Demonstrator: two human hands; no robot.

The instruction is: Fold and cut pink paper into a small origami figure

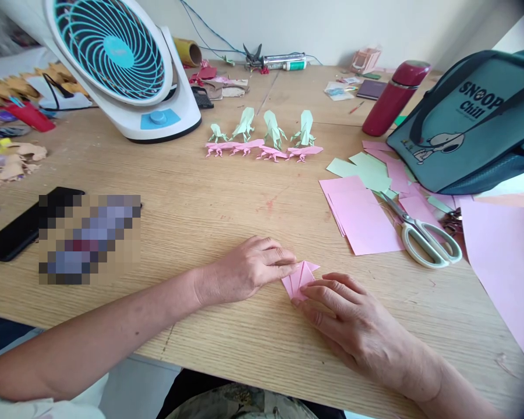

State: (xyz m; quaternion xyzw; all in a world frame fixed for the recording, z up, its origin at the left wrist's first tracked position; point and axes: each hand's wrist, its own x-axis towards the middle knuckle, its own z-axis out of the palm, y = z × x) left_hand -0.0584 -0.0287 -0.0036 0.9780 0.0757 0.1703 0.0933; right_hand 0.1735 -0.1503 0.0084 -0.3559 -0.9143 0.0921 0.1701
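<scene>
Together, two hands, left [255,267] and right [353,320], touch one folded pink paper [297,280].

Reaches in from the lower left with the left arm [126,331], left hand [247,270] back upward, fingers extended close together. Angles the right hand [353,326] inward from the lower right, fingers bent, thumb tip near the index fingertip.

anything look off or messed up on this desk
Nothing looks spilled or broken. The only untidy spot is by the Snoopy bag: pink and green paper pieces overlap at odd angles, with scissors lying across some. The folded pink paper at the left hand and right hand shows no visible tear.
</scene>
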